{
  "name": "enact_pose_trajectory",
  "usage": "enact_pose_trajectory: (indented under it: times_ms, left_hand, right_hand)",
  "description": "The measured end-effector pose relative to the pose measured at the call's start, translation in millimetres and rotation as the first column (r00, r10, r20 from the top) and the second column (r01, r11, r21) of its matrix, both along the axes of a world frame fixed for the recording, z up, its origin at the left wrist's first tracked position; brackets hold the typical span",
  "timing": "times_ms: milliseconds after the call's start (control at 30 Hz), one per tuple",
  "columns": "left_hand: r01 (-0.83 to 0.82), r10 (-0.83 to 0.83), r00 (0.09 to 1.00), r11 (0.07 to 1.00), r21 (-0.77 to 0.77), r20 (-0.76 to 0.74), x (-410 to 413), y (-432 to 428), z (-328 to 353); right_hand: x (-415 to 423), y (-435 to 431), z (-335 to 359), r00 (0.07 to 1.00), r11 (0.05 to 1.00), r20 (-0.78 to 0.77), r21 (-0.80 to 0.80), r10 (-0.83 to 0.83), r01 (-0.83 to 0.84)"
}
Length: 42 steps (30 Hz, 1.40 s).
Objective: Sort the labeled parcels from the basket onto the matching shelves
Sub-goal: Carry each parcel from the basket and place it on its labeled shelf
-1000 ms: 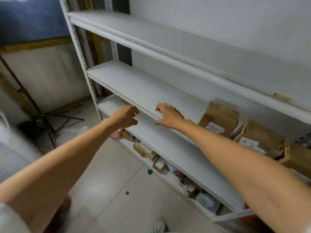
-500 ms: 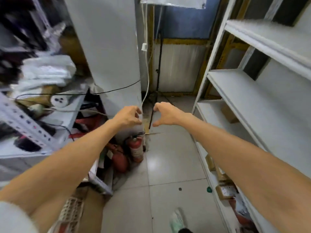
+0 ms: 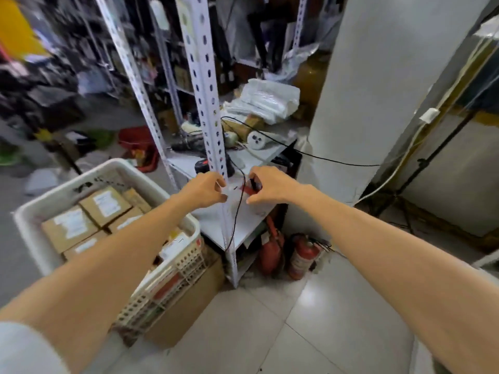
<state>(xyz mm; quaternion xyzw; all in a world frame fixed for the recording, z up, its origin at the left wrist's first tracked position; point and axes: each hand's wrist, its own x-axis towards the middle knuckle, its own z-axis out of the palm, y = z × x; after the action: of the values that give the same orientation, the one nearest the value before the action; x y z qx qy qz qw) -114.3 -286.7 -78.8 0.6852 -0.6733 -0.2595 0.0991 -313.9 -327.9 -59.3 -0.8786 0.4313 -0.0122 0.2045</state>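
Holding out left hand (image 3: 205, 190) and right hand (image 3: 270, 188) side by side, grip loose and empty on both. Sitting near left, white basket (image 3: 89, 176) full of brown parcels (image 3: 105, 205).

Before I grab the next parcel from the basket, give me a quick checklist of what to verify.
1. Left hand free: ok, holds nothing.
2. Right hand free: ok, holds nothing.
3. Parcels in basket: ok, several lie there.
4. Labels readable: cannot tell, blurred.
5. Hands over basket: not ok, both are right of it, by the rack.
6. Cable clear: not ok, it hangs between the hands in view.
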Motion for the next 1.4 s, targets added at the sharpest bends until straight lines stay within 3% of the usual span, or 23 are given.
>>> enact_pose_trajectory:
  times_ms: [267, 567, 667, 800, 1067, 1400]
  left_hand:
    - [-0.388, 0.392, 0.918, 0.92, -0.06, 0.057, 81, 86, 4]
    - [-0.658, 0.658, 0.753, 0.752, -0.051, -0.002, 158, 182, -8]
    - [-0.689, 0.689, 0.725, 0.725, -0.022, 0.008, 185, 193, -13]
    - [-0.68, 0.68, 0.733, 0.733, 0.006, 0.01, 217, 189, -22]
    - [-0.621, 0.621, 0.784, 0.784, 0.005, -0.028, 256, 157, -41]
    - [-0.628, 0.638, 0.768, 0.768, 0.126, -0.061, 300, 111, -89]
  right_hand:
    - [112, 21, 4, 0.933, 0.933, 0.014, 0.002, 0.359, -0.359]
    - [234, 74, -2, 0.798, 0.8, 0.067, -0.044, 0.599, -0.598]
    - [270, 84, 1, 0.786, 0.799, 0.146, -0.063, 0.6, -0.598]
    - [298, 81, 3, 0.786, 0.789, 0.066, -0.071, 0.615, -0.611]
    - [333, 44, -24, 0.87, 0.87, 0.005, 0.007, 0.494, -0.494]
    - [384, -8, -72, 0.856, 0.848, -0.045, 0.169, 0.516, -0.502]
